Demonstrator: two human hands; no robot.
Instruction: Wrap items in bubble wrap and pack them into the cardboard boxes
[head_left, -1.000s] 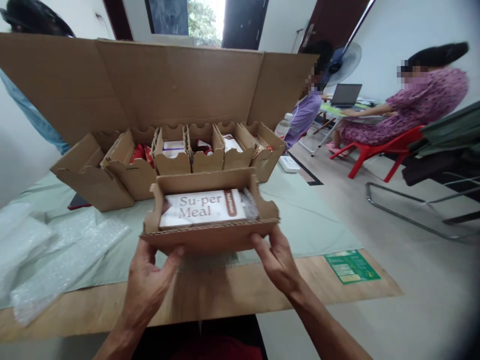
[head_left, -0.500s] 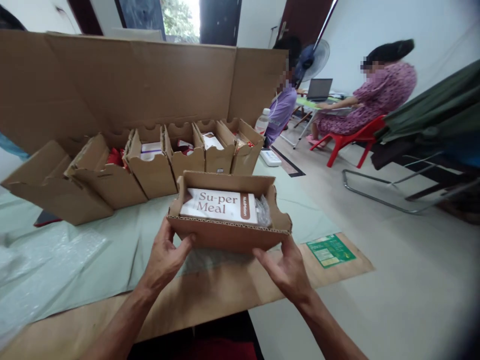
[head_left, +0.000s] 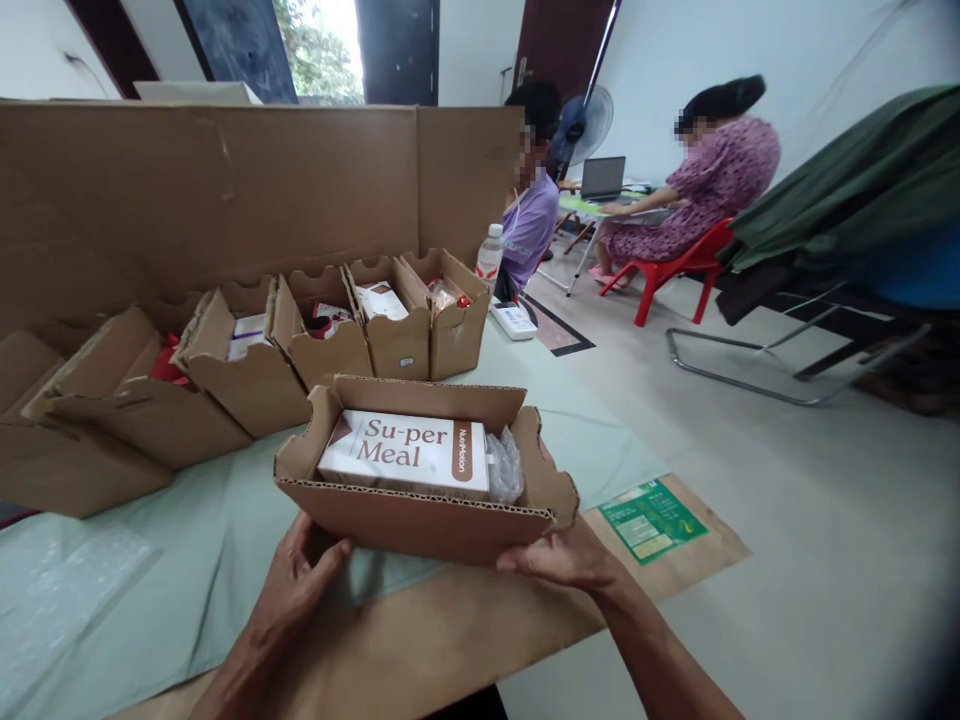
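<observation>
An open cardboard box point(head_left: 420, 530) is held above the near part of the table, one hand at each lower side. Inside it lie a white carton point(head_left: 405, 450) printed "Su-per Meal" and some clear bubble wrap point(head_left: 505, 467) at its right end. My left hand point(head_left: 296, 580) grips the lower left corner, thumb along the front wall and fingertips hidden beneath. My right hand point(head_left: 559, 555) grips the lower right corner, thumb against the front and the other fingers hidden behind and under it.
Several cardboard bins point(head_left: 322, 335) with goods stand in a row behind. A tall cardboard panel point(head_left: 300, 180) rises at their back. A bottle point(head_left: 490, 255) and a white device point(head_left: 514, 320) stand right. Bubble wrap point(head_left: 67, 590) lies left. Two people sit beyond.
The box has moved slightly left and nearer, its right end now a little lower. My right hand has shifted farther round its right end. The view has turned to the left bins' side of the frame.
</observation>
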